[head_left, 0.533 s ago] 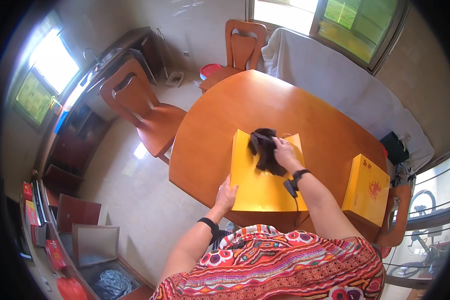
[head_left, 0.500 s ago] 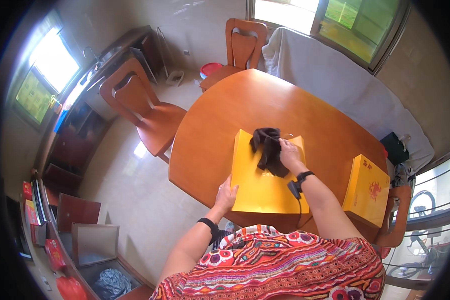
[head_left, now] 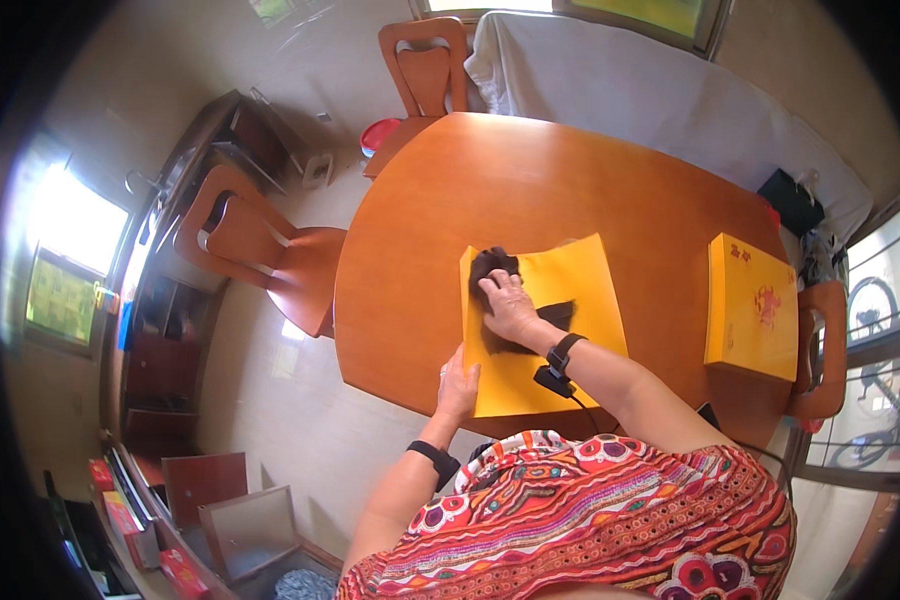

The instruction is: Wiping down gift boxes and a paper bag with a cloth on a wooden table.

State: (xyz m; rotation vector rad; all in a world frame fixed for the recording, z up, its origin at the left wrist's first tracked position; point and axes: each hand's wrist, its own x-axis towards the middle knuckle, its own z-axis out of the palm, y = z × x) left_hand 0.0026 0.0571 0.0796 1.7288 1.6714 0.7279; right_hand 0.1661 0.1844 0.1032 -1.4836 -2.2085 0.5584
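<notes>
A yellow paper bag (head_left: pixel 580 290) lies flat near the close edge of the wooden table, its top edge facing away from me. My left hand (head_left: pixel 457 388) grips the bag's lower left side, thumb on top and the other fingers mostly hidden. A dark brown cloth (head_left: pixel 497 262) is bunched under my right hand (head_left: pixel 511 308), pressed against the upper left of the bag. Part of the cloth trails out to the right beneath my wrist. My right fingers are bent over the cloth.
A yellow box (head_left: pixel 752 308) with a red design rests at the table's (head_left: pixel 420 250) right end. Wooden chairs (head_left: pixel 295 260) stand at the left, far side and right. Open cabinet doors (head_left: pixel 250 530) are at lower left. A cable hangs from a black device (head_left: pixel 553 381) by my right wrist.
My right hand has moved left across the bag with the cloth, reaching its upper left corner. The left hand keeps its hold on the bag's side. The head view has shifted.
</notes>
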